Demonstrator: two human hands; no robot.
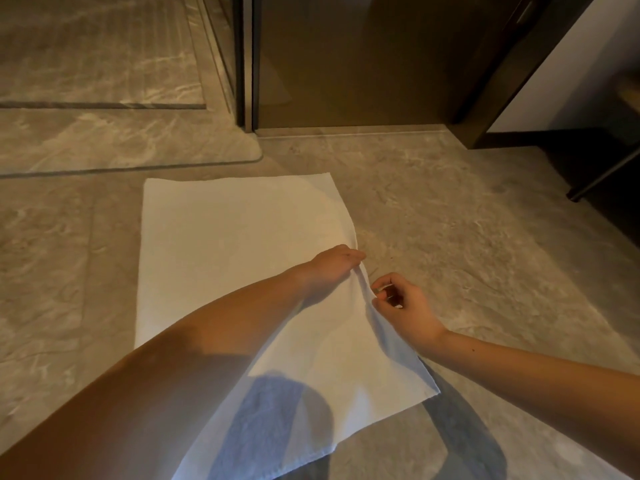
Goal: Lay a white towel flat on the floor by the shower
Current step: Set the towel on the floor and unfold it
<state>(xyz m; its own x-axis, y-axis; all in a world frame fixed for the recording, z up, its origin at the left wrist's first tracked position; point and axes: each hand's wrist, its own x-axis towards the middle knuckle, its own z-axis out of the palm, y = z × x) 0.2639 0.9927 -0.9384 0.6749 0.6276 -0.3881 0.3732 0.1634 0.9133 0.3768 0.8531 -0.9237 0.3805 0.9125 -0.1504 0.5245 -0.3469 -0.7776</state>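
**White towel held at its right edge, far half flat on the floor**

The right edge of the white towel (225,244) is held by both hands, which are close together but not touching. The left hand (336,265) is reached across the cloth from the near left, and its fingers are curled over the edge, so the edge is gripped there. Just beside it, on the near right, the same edge is pinched between the thumb and the bent fingers of the right hand (401,301). Between the two hands the edge is raised a little and some folds are seen.

The far half of the towel is spread flat on the grey stone floor (467,254). The near half is lifted from the floor and is drawn up toward the camera, with a shadow cast under its near right corner.

Beyond the towel, on the far left, a low stone step (138,147) with a rounded corner is seen, and it is close to the far edge of the towel but apart from it. A glass wall (221,46) with a metal post is set on this step. A brown door (346,64) is placed to the right of the post. On the far right, a thin dark leg (602,178) of some furniture is standing on the floor.
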